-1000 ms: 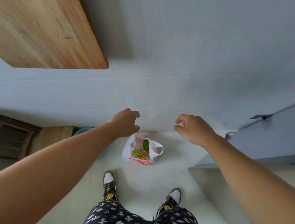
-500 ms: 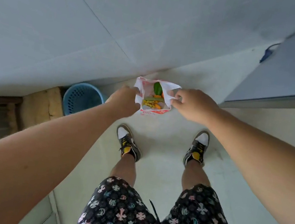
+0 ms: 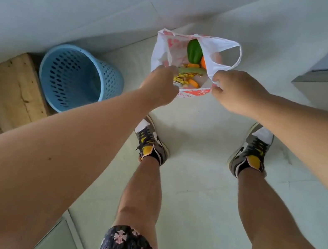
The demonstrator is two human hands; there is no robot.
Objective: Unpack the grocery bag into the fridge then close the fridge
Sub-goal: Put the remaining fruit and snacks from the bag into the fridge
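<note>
Presently, unpacking just starting: right hand [image 3: 237,92] pinches grocery bag [image 3: 160,54] rim; left hand [image 3: 160,87] grip cannot be told. Next: lift contents [image 3: 194,51] out.

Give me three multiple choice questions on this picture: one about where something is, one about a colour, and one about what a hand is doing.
1. Where does the blue basket stand?
A. on the floor, left of the grocery bag
B. on a shelf
C. behind the person's feet

2. What colour is the big vegetable at the far side of the bag?
A. purple
B. green
C. white

3. What is the right hand doing?
A. hanging free
B. holding a bottle
C. pinching the bag's rim

Answers: 1 A, the basket sits on the floor to the bag's left; 2 B, it shows green through the open mouth; 3 C, its fingers curl on the white plastic edge.
</note>
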